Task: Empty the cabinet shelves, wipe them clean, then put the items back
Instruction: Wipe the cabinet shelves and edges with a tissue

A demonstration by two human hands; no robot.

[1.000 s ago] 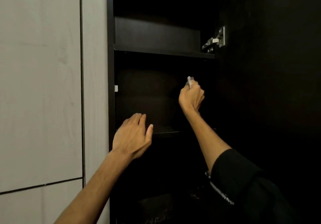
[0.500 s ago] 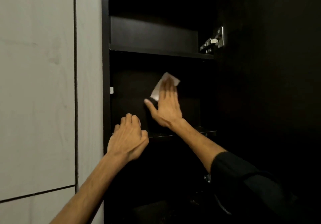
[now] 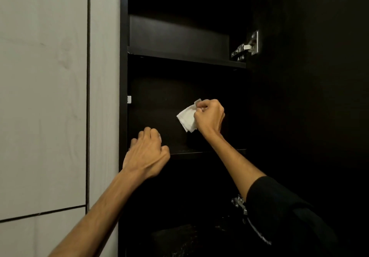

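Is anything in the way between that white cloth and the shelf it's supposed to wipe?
Nothing visible. The right hand grips the cloth above the shelf, and the dark space between looks bare. The left hand rests at the shelf's left end, off to the side.

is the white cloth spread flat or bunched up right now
Bunched up. The right hand grips the white cloth in curled fingers, and only a crumpled, folded part sticks out to its left, inside the dark cabinet.
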